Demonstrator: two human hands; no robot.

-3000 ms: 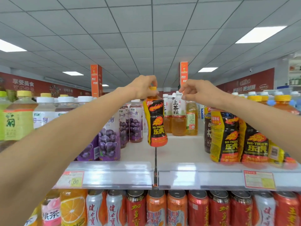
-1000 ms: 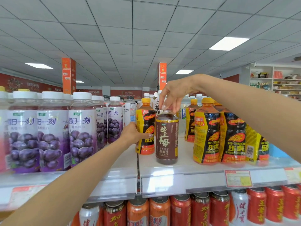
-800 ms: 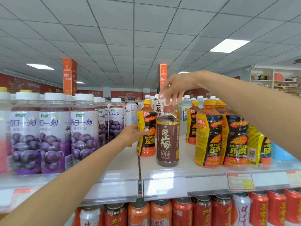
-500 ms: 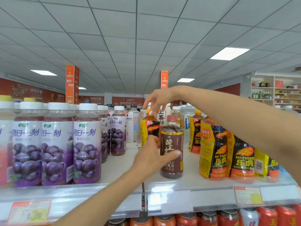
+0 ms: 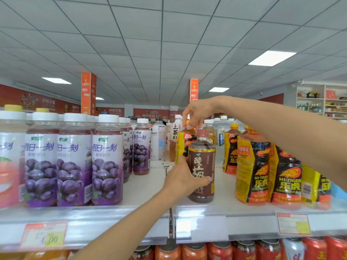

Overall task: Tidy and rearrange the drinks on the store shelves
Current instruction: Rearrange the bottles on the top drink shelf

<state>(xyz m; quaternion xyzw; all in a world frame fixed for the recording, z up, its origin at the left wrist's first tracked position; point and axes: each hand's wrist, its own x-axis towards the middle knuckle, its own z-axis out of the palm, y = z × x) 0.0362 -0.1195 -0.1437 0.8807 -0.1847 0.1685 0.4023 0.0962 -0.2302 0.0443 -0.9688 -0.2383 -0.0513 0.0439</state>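
Observation:
A brown plum-drink bottle (image 5: 203, 158) with a pinkish cap stands upright near the front of the white top shelf (image 5: 142, 188). My left hand (image 5: 183, 180) grips its lower left side, thumb across the label. Behind it stands a yellow-and-black Hi-Tiger bottle (image 5: 183, 142); my right hand (image 5: 197, 112) reaches over and pinches its orange cap with the fingertips. That bottle's lower part is hidden by the brown bottle and my left hand.
Purple grape-drink bottles (image 5: 107, 162) with white caps fill the shelf's left side. More Hi-Tiger bottles (image 5: 252, 169) crowd the right. Tea and water bottles (image 5: 157, 141) stand at the back. Red and orange cans (image 5: 219, 251) line the shelf below, under price tags (image 5: 293, 223).
My left hand moved from the Hi-Tiger bottle to grip the brown bottle. My right hand let go of the brown bottle's cap and now pinches the cap of the Hi-Tiger bottle behind it.

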